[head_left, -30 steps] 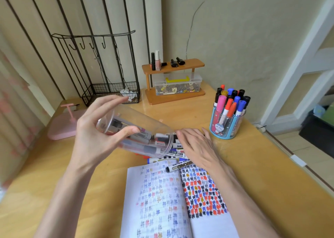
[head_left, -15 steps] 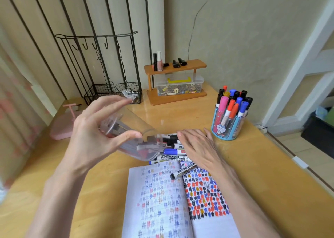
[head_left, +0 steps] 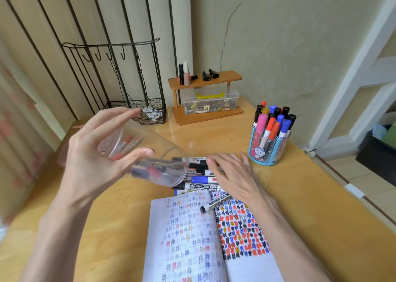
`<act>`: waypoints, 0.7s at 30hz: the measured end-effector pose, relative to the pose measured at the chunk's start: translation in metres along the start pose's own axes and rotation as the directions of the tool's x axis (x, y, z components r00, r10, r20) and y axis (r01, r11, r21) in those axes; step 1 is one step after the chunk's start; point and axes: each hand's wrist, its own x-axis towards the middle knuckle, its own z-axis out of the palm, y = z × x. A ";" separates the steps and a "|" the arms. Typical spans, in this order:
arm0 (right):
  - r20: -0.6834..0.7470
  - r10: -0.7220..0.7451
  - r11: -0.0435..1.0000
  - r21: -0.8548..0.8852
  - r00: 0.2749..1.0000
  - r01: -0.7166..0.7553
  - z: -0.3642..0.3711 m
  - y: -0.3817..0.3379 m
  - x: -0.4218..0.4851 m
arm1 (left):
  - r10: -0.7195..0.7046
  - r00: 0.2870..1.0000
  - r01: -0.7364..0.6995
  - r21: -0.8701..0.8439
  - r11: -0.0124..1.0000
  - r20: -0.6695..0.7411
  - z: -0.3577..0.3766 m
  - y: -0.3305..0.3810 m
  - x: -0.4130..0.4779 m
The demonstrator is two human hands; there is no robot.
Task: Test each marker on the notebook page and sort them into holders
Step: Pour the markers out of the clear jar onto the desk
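Observation:
My left hand (head_left: 96,159) grips a clear plastic cup (head_left: 147,153), tipped on its side with its mouth toward the right. Several whiteboard markers (head_left: 199,175) lie spilled on the desk at the cup's mouth, some still inside it. My right hand (head_left: 233,174) rests flat with straight fingers on the right side of that pile. One black-capped marker (head_left: 215,202) lies across the top of the open notebook (head_left: 192,239), whose pages are covered with coloured test marks. A blue holder (head_left: 267,151) full of capped markers stands to the right.
A wooden shelf (head_left: 205,82) with nail polish bottles and a clear box stands at the back by the wall. A black wire rack (head_left: 137,108) is at the back left. The desk's right edge (head_left: 342,196) drops to the floor.
The cup has tipped further and lifted slightly, and more markers have slid out onto the desk. One marker has rolled down onto the notebook. My right hand stays on the pile.

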 end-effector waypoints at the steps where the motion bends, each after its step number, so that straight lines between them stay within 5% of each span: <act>1: 0.000 -0.001 1.000 -0.003 1.000 0.001 0.000 0.000 0.000 | 0.003 1.000 -0.003 0.001 1.000 0.010 0.000 0.001 0.000; 9: -0.019 -0.026 1.000 -0.011 0.999 0.026 0.000 0.000 0.001 | 0.014 0.985 -0.044 0.176 0.983 0.172 0.013 0.003 0.000; 21: 0.104 -0.168 0.968 0.206 0.980 0.144 -0.011 -0.021 0.002 | -0.007 0.991 -0.003 0.079 0.997 0.134 0.009 -0.001 0.001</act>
